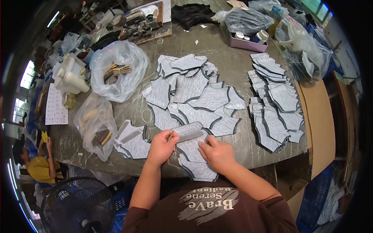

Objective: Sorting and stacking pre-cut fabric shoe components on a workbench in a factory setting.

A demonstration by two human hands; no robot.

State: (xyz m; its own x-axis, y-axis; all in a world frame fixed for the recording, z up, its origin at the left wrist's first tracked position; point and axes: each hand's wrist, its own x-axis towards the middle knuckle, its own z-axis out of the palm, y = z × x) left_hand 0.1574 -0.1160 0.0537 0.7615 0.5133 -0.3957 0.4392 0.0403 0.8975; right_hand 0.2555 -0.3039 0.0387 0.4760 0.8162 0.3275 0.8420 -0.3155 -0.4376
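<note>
A grey streaked cut piece [190,146] with a dark backing lies at the table's front edge, overlapping another grey piece [200,171]. Across its upper end runs a smooth darker grey strip [190,135], its left end near my left fingers. My left hand [162,147] is closed, pinching a small bundle of thin dark strips [169,135]. Bent and closed, my right hand [217,154] presses its fingertips on the piece's right side; whatever they pinch is hidden. Directly beyond spreads a loose heap of similar grey pieces [208,97].
More grey pieces [283,97] overlap in rows at right; a few [134,143] lie at left. Clear plastic bags [120,85] hold strip bundles. Beyond stand a pink box [248,44] and white jug [72,75]. A black fan [77,206] and a person in yellow [40,167] are at left.
</note>
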